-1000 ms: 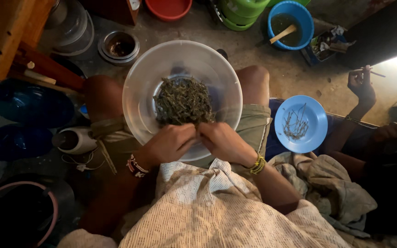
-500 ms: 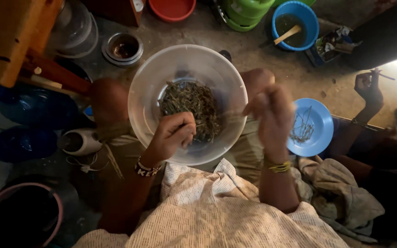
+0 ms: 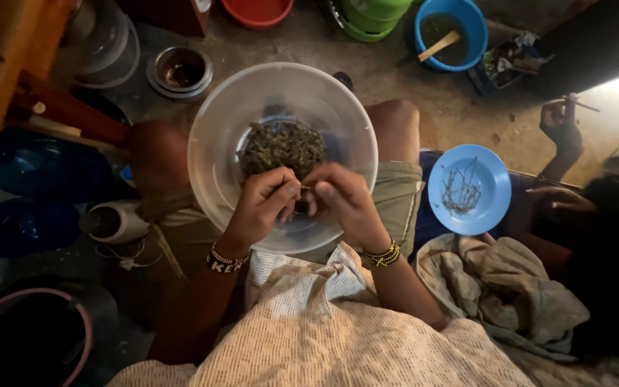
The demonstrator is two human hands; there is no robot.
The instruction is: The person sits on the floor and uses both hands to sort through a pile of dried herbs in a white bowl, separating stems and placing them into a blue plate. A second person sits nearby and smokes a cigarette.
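Item: heap of dark green dried leafy sprigs (image 3: 281,147), tangled and matted, lying in the middle of a large clear plastic bowl (image 3: 213,107) that rests on the person's lap between both knees.

Sprig in hand: a thin stem, barely visible, held over the near side of the bowl. Left hand (image 3: 263,204) closed, grip pinched on one end; right hand (image 3: 345,201) closed, grip pinched on the other, fingertips almost touching.

Handling note: stripping looks best done with a firm pinch near the stem's end and both hands kept above the bowl, so that loosened leaves fall inside.

Adjacent: round blue plastic plate (image 3: 492,179) carrying bare twiggy stems, just to the right of the bowl; grey crumpled cloth (image 3: 517,294) below it.

Further out: another person's raised hand (image 3: 560,125); blue bucket with a wooden spoon (image 3: 449,36); small steel bowl (image 3: 179,70) on the floor.
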